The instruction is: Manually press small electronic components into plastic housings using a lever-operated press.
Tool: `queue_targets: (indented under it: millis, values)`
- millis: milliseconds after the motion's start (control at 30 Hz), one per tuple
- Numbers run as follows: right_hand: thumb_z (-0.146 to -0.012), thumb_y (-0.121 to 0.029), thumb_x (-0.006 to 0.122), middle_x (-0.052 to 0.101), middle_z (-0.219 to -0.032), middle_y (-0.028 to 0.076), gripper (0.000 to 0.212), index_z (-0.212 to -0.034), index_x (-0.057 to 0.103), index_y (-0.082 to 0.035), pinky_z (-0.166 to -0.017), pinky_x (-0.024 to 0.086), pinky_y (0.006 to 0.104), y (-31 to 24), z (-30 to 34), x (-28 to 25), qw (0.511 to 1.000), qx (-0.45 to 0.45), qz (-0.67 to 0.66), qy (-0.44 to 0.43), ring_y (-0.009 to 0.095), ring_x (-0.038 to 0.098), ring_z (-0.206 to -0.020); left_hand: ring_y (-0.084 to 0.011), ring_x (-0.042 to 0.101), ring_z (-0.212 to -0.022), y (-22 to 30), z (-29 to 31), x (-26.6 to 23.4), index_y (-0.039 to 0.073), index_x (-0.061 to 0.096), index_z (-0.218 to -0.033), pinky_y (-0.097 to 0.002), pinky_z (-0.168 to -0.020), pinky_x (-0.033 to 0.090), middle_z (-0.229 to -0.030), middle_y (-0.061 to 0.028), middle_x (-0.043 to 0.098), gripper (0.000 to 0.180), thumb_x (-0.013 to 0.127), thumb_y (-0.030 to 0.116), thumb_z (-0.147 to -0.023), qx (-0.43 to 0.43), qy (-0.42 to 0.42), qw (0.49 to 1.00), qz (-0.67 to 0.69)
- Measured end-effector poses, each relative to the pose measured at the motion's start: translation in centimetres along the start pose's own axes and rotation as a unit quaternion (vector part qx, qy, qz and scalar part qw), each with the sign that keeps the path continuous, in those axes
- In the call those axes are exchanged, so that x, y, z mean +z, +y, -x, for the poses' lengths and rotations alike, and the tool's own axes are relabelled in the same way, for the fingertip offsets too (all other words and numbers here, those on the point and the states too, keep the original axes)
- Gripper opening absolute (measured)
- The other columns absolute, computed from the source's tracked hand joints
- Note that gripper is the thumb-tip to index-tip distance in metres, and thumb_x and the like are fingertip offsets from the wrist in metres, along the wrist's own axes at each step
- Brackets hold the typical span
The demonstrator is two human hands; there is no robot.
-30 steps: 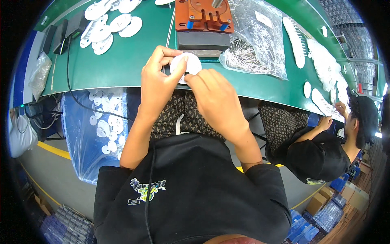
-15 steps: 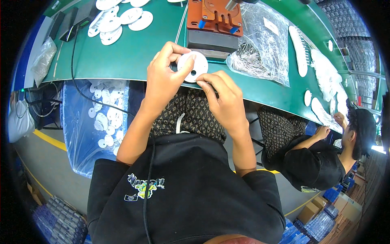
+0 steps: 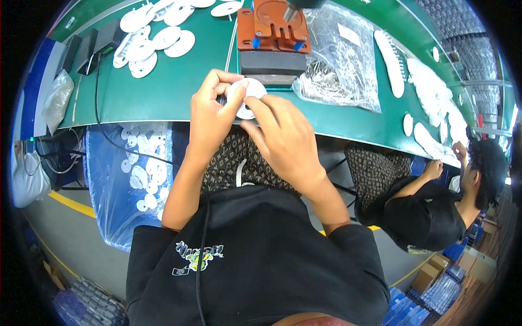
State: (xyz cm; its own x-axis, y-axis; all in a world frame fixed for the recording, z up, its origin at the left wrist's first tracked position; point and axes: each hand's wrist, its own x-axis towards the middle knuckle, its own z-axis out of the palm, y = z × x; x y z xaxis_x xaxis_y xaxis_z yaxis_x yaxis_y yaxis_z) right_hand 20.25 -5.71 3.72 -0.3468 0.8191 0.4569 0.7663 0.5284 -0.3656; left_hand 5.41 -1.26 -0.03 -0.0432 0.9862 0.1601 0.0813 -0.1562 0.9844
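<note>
A small round white disc (image 3: 253,90) with a dark hole is held at the table's front edge. My left hand (image 3: 213,117) pinches it from the left, thumb on its upper face and fingers behind. My right hand (image 3: 291,141) comes from the right, its fingers bent over the disc's face and lower rim, hiding part of it. Whether a smaller part is between those fingers cannot be seen. Just beyond the hands stands an orange-red metal fixture (image 3: 265,33) on a dark block (image 3: 273,63). Right of it lies a clear bag of thin metal pins (image 3: 321,79).
White discs (image 3: 166,38) lie at the far left of the green table (image 3: 163,98). A blue plastic-lined bin (image 3: 111,185) holding white parts is below the left edge. A black cable (image 3: 97,98) crosses there. At the right, a co-worker (image 3: 435,209) handles white curved parts.
My right hand has moved left and over the disc, covering more of its face. The view has shifted slightly; my left hand keeps its pinch.
</note>
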Motion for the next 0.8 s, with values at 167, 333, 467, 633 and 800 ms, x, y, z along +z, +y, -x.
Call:
queue_targets:
  millis: [167,333,467,633,800]
  values:
    - [-0.074,-0.006,0.081,0.069,-0.106,0.009,0.039,-0.111,0.069,-0.002,-0.071,0.054,0.036,1.9,1.4,1.4,0.991,-0.094,-0.004,0.098,0.027,0.067,-0.085,-0.0035,0.06,-0.072,-0.5,-0.6,-0.7,-0.003,0.063,-0.102,-0.0207,-0.067,0.046,-0.079,-0.0046,0.07,0.016,0.069,0.008,-0.092,-0.021,-0.056,0.996,0.065]
    - [-0.076,-0.005,0.072,0.071,-0.108,0.01,0.035,-0.11,0.071,-0.003,-0.069,0.053,0.0339,3.0,0.2,0.5,0.979,-0.169,0.027,0.114,0.024,0.067,-0.085,-0.0045,0.058,-0.075,0.1,-1.1,-1.1,-0.002,0.064,-0.11,-0.0211,-0.071,0.045,-0.081,-0.0043,0.068,0.021,0.062,0.015,-0.099,-0.014,-0.061,0.986,0.155]
    - [-0.073,-0.005,0.072,0.073,-0.105,0.011,0.033,-0.106,0.074,-0.003,-0.065,0.054,0.0325,4.8,-2.0,-1.8,0.948,-0.205,0.079,0.229,0.023,0.068,-0.077,-0.0103,0.061,-0.08,0.0,-0.9,-2.2,-0.002,0.062,-0.118,-0.026,-0.08,0.046,-0.078,-0.0044,0.065,0.027,0.055,0.02,-0.103,-0.001,-0.084,0.981,0.175]
    - [-0.073,-0.001,0.071,0.074,-0.106,0.01,0.035,-0.107,0.074,-0.002,-0.059,0.053,0.0291,7.0,-5.4,-2.3,0.928,-0.191,0.146,0.284,0.019,0.065,-0.068,-0.0146,0.061,-0.078,0.0,-0.9,-1.7,-0.003,0.06,-0.118,-0.0302,-0.081,0.048,-0.075,-0.0062,0.062,0.027,0.051,0.018,-0.103,0.001,-0.084,0.985,0.151]
    - [-0.078,0.005,0.064,0.067,-0.126,0.009,0.049,-0.126,0.065,-0.006,-0.061,0.056,0.0318,5.6,-6.0,-0.9,0.977,-0.086,0.114,0.158,0.022,0.069,-0.076,-0.0094,0.06,-0.079,-0.6,-0.7,-2.0,-0.002,0.062,-0.113,-0.0249,-0.077,0.047,-0.079,-0.0034,0.064,0.019,0.056,0.012,-0.102,-0.004,-0.088,0.983,0.163]
